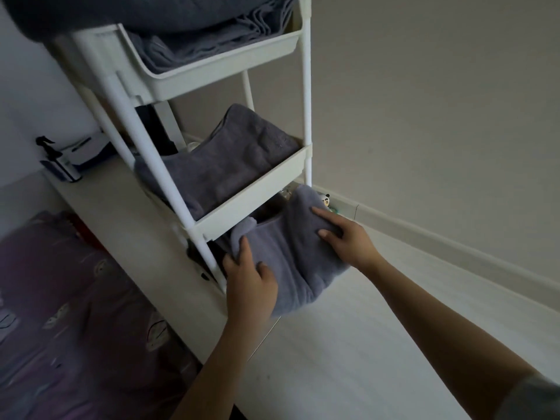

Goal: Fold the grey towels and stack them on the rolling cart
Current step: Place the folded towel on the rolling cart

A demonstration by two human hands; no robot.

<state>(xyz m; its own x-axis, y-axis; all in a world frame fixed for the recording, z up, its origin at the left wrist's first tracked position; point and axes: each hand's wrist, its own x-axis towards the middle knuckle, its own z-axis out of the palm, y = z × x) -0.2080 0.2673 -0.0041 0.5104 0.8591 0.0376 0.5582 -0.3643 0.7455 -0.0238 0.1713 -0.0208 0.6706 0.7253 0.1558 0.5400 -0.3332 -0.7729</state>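
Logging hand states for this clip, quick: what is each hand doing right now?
Left hand: holding the folded grey towel at its left edge.
Right hand: holding the same towel, fingers on top.

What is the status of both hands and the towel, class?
Left hand and right hand grip the folded grey towel at the cart's bottom tier. Middle tray overhangs close above.

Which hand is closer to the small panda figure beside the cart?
Right. The right hand grips the folded grey towel just below the panda figure; the left hand holds the towel's opposite end, farther away.
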